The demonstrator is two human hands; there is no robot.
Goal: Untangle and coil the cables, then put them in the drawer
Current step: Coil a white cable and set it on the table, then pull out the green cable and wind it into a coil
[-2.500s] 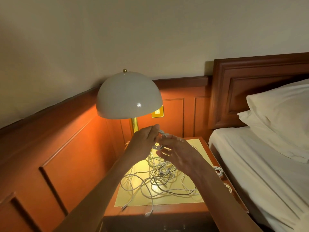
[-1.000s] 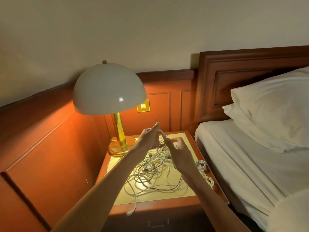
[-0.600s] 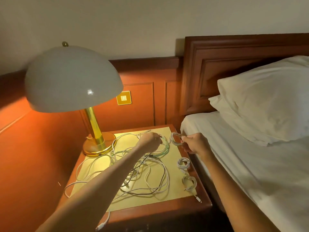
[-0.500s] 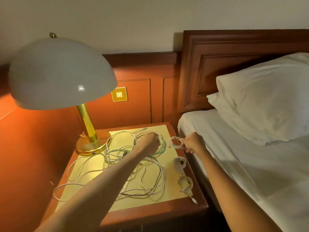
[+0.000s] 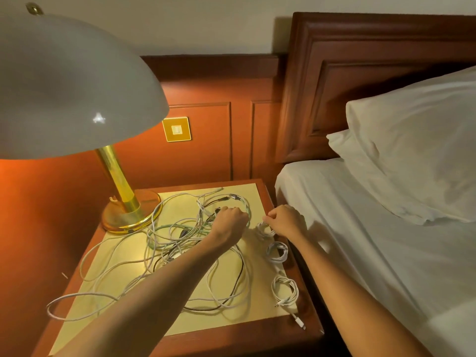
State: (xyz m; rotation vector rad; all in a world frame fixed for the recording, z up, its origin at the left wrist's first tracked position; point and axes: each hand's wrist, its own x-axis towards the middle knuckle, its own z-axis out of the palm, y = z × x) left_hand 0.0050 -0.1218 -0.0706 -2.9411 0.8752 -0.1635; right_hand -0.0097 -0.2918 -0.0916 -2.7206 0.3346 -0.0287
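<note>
Head view, nearest first: along the right edge of the nightstand [image 5: 244, 336] lie two finished coils. The near coil [image 5: 284, 291] trails its loose plug [image 5: 300, 323] toward the lower right of the frame, and the middle coil [image 5: 277, 251] sits just beyond it. Further up that edge our right hand [image 5: 287, 220] pinches a third coil [image 5: 264, 229] down against the tabletop. A second ago both hands were raised over the pile, winding it. We judge one more cable done. The three coils form a row whose long axis runs up the frame.

Our left hand [image 5: 229, 222], at centre frame, has dropped onto the tangle [image 5: 180, 243], its fingers curled round the upper strands. The tangle sprawls from lower left toward upper centre, with several cables still knotted together. Beyond it stands the lamp [image 5: 123, 202]. We see no drawer from here.
</note>
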